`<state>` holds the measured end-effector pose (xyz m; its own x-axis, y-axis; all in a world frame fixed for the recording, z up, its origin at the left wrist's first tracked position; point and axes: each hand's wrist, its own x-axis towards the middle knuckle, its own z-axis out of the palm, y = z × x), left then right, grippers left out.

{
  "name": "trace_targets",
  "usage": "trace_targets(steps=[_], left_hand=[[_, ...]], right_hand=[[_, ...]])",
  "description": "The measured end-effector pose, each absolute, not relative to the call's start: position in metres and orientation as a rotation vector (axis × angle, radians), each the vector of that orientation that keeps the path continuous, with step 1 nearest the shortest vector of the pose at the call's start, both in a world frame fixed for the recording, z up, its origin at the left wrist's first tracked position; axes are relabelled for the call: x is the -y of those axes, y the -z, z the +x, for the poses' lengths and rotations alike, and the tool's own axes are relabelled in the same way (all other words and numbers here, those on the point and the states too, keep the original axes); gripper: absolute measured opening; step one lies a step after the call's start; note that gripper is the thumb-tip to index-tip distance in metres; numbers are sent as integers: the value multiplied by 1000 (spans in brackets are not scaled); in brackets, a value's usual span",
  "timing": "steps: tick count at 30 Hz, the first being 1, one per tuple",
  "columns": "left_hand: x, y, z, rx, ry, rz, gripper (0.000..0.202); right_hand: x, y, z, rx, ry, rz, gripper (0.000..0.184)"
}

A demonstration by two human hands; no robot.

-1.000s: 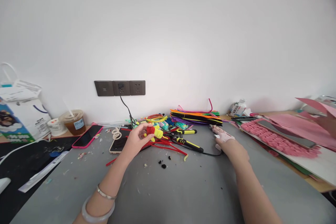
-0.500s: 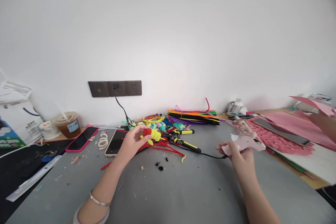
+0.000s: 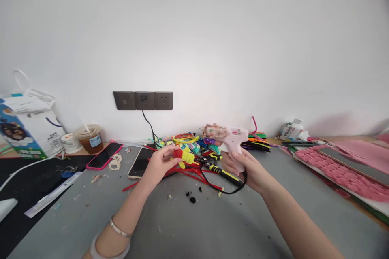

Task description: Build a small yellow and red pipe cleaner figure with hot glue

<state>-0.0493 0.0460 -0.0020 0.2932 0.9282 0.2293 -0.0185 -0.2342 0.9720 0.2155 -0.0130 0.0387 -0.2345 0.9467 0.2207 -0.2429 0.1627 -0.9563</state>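
My left hand (image 3: 159,166) is closed on a small red and yellow pipe-cleaner piece (image 3: 184,156), held just above the grey desk (image 3: 188,226). My right hand (image 3: 243,166) grips the handle of a pale pink glue gun (image 3: 232,139), its nozzle pointing left toward the piece. The gun's black cord (image 3: 225,188) loops under my right hand and across the desk. Loose red pipe cleaners (image 3: 194,174) and yellow-handled pliers (image 3: 223,172) lie below both hands.
A stack of coloured pipe cleaners (image 3: 258,139) lies by the wall. Two phones (image 3: 105,156) (image 3: 140,162) lie at the left, near an iced drink cup (image 3: 88,138) and a printed bag (image 3: 27,125). Pink felt (image 3: 337,170) and paper (image 3: 361,149) cover the right. Wall sockets (image 3: 142,100) hold a plug.
My right hand picked the glue gun up from the desk at the right and carried it left, up to the piece in my left hand. The left hand stayed almost still.
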Motion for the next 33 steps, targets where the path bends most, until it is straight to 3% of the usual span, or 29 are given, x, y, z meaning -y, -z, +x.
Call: trace_targets(steps=[7,15,23,33], left_hand=[[-45,2,-48,-937,-1105,1561,34],[-39,-3,-46,-1099,-1093,1704,31],[-35,-5,-44,-1148,-1107,1844,27],[-31,-9,-43,-1229,-1091,1864,32]], right_hand=[[-5,4,217,1399,-1415,-840,43],[-3,13,231,1615,-1446,-908,57],[1,16,233,1631,-1347,-1002,46],[2,13,233,1696,-1312,-1081,49]])
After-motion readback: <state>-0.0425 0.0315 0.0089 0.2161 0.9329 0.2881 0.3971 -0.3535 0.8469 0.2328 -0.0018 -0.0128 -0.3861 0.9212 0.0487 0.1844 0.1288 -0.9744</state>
